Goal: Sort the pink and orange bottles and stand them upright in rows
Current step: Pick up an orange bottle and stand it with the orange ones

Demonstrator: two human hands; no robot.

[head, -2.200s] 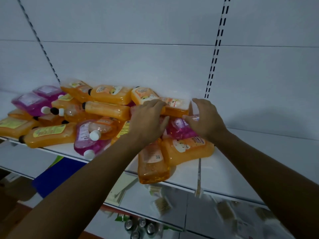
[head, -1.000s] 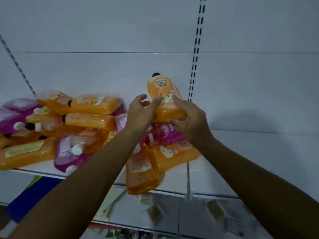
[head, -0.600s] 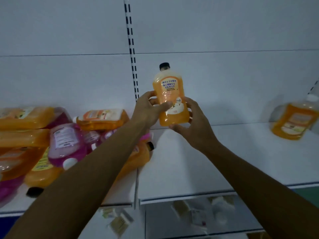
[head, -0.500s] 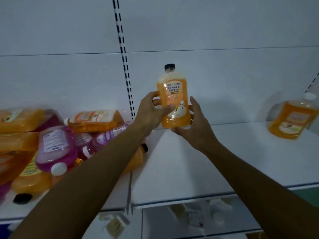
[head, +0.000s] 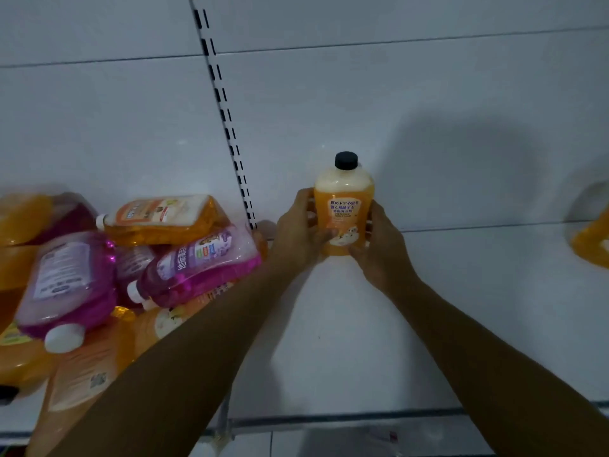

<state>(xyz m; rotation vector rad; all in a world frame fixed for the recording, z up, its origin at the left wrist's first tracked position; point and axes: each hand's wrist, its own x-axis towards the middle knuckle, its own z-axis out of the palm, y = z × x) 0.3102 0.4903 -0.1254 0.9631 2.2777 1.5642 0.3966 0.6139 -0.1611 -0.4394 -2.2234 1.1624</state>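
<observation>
We hold the orange bottle (head: 343, 211) upright against the shelf (head: 461, 308) back — left hand (head: 301, 230) and right hand (head: 379, 245) fingers clasped round its sides — pile (head: 131, 258) lying left.

Orange bottle (head: 342, 212), black cap, at centre; pink bottles (head: 197, 268) at nine o'clock; white shelf (head: 461, 324), perhaps greyish.

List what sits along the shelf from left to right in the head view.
Pile of pink and orange bottles lying flat → left hand → upright orange bottle with black cap, held by both hands → right hand → another orange bottle at the right edge.
</observation>
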